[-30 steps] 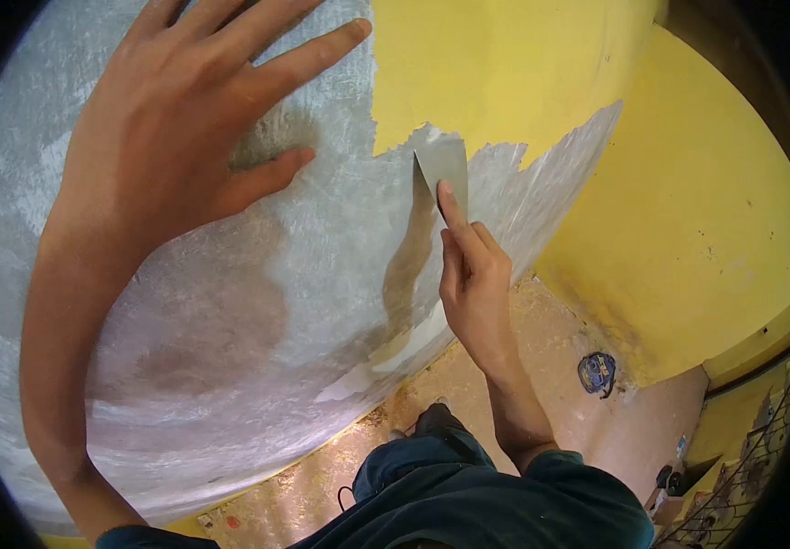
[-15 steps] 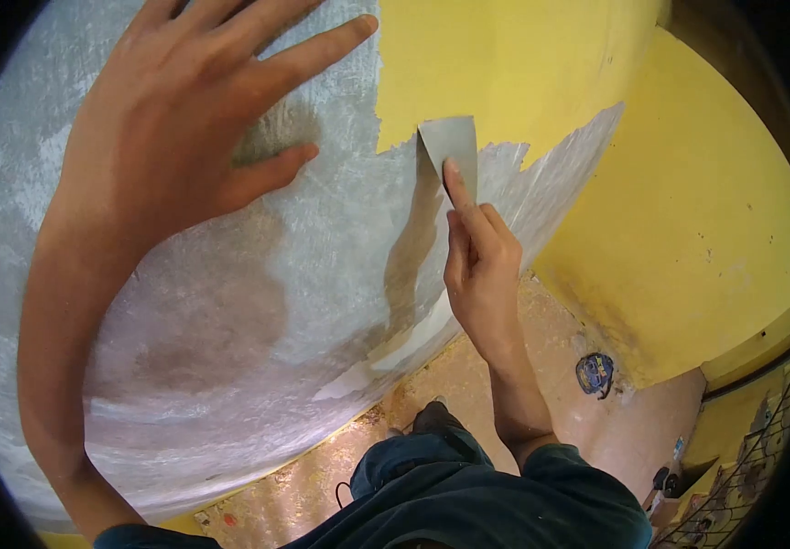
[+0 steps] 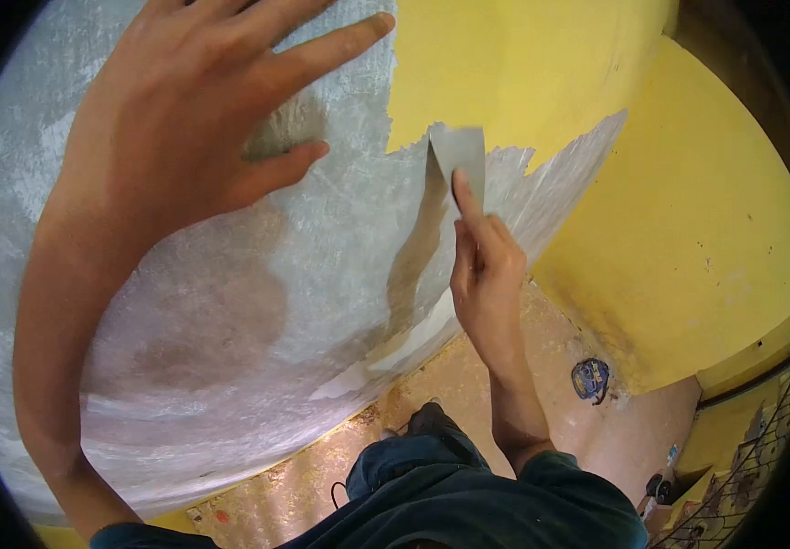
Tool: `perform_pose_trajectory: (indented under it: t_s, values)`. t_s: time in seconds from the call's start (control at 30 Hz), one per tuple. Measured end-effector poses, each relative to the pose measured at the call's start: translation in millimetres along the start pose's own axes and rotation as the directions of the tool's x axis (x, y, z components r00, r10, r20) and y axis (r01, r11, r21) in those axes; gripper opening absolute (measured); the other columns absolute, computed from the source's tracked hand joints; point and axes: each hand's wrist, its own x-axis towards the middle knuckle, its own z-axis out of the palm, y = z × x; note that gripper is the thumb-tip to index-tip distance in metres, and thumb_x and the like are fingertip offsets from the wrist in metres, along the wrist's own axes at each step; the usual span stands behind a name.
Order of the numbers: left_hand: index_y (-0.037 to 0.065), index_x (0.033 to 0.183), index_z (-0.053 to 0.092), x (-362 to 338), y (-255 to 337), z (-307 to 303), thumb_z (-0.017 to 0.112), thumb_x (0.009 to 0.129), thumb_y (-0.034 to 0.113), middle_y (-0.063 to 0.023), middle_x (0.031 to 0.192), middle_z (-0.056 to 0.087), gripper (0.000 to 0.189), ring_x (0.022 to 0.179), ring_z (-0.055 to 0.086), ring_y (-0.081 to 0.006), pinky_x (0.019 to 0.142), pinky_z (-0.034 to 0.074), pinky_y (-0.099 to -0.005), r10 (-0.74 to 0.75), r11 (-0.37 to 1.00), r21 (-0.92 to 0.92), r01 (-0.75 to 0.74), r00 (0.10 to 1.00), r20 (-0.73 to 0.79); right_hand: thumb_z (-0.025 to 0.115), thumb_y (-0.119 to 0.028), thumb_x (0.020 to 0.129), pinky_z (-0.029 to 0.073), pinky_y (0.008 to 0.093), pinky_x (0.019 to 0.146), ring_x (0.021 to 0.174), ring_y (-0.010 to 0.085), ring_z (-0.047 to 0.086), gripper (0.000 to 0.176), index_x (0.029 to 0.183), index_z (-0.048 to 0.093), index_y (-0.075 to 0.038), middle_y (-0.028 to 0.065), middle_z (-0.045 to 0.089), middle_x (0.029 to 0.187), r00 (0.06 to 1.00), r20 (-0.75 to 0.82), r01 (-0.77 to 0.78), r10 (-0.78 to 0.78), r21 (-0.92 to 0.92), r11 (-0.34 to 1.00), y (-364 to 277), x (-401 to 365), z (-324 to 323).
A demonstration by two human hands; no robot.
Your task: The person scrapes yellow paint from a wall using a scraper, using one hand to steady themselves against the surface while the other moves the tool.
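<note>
My left hand [image 3: 184,119] is spread against the grey, scraped part of the wall [image 3: 340,247], at the upper left. In my right hand [image 3: 491,284] is a flat metal scraper [image 3: 461,156], its index finger stretched along the blade. The blade's top edge meets the ragged lower border of the yellow paint [image 3: 514,73]. The scraper's handle is hidden in my fingers. A dark shadow falls on the wall below the blade.
Another yellow wall [image 3: 688,220] stands at the right. On the floor [image 3: 551,412] lies a blue and black object [image 3: 589,379]. A black wire rack [image 3: 747,471] and some items are at the lower right.
The scraper and my right hand sit slightly lower and further right in the view. The wall's paint border has shifted much the same way. My left hand remains spread on the wall.
</note>
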Motion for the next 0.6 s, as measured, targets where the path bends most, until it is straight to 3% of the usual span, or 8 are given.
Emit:
perform_pose_trajectory:
  t_s: [0.2,0.27,0.37,0.43,0.47,0.53,0.6]
  values:
    - [0.019,0.144,0.059,1,0,0,0.07,0.09,0.066,-0.0168,0.161,0.041,0.073,0.155,0.031,-0.0348,0.129,0.021,-0.0581,0.002,1.0,-0.013,-0.002,1.0,0.004,0.062,0.009,0.094,0.045,0.0393,0.06,0.061,0.0271,0.05,0.066,0.153,0.057,-0.019,0.0152,0.049,0.074,1.0,0.005,0.03,-0.029,-0.037,0.999,3,-5,2]
    - [0.019,0.144,0.059,0,0,0,0.07,0.089,0.066,-0.0168,0.162,0.041,0.073,0.155,0.031,-0.0348,0.129,0.021,-0.0581,-0.003,0.999,-0.033,0.003,1.0,-0.005,0.059,0.011,0.097,0.039,0.032,0.059,0.062,0.0199,0.04,0.061,0.152,0.058,-0.016,0.0109,0.042,0.071,0.999,-0.029,0.028,-0.028,0.009,1.0,4,-4,3]
    - [0.019,0.144,0.059,3,2,-3,0.069,0.089,0.067,-0.0167,0.162,0.04,0.074,0.155,0.031,-0.0349,0.129,0.021,-0.0582,0.015,1.0,0.007,-0.015,1.0,0.001,0.059,0.011,0.097,0.04,0.0314,0.06,0.062,0.0197,0.041,0.061,0.152,0.058,-0.015,0.0109,0.043,0.072,0.997,-0.051,0.05,-0.05,-0.001,0.999,-7,14,-2]
    - [0.019,0.144,0.059,5,4,-11,0.069,0.09,0.066,-0.0168,0.162,0.04,0.073,0.155,0.031,-0.0349,0.129,0.021,-0.0583,-0.026,0.997,0.077,0.014,0.988,0.155,0.059,0.011,0.097,0.04,0.0313,0.061,0.062,0.0199,0.041,0.061,0.152,0.058,-0.016,0.011,0.043,0.072,0.998,-0.051,0.045,-0.045,-0.002,0.999,-5,9,-1]
    - [0.019,0.144,0.059,6,5,-13,0.069,0.09,0.066,-0.0168,0.162,0.04,0.073,0.155,0.031,-0.0349,0.129,0.021,-0.0583,-0.027,0.997,0.08,0.014,0.987,0.158,0.059,0.011,0.097,0.04,0.0313,0.061,0.063,0.0201,0.041,0.061,0.152,0.058,-0.016,0.0111,0.043,0.072,0.998,-0.048,0.049,-0.049,0.003,0.999,-3,6,1]
    - [0.019,0.145,0.059,7,5,-16,0.069,0.091,0.065,-0.017,0.162,0.04,0.072,0.155,0.031,-0.0348,0.129,0.021,-0.0583,-0.038,0.997,-0.064,0.049,0.984,0.174,0.059,0.011,0.097,0.04,0.0316,0.061,0.063,0.0201,0.041,0.062,0.152,0.057,-0.016,0.011,0.043,0.072,0.999,-0.031,0.041,-0.041,0.016,0.999,-1,-7,5]
    - [0.019,0.145,0.059,3,1,-7,0.069,0.091,0.065,-0.0169,0.162,0.04,0.071,0.155,0.031,-0.0348,0.129,0.021,-0.0582,-0.026,0.999,-0.026,0.028,0.995,0.094,0.059,0.011,0.097,0.04,0.0319,0.06,0.063,0.0201,0.041,0.062,0.153,0.057,-0.016,0.0109,0.043,0.072,0.999,-0.01,0.039,-0.038,0.02,0.999,-2,-3,6]
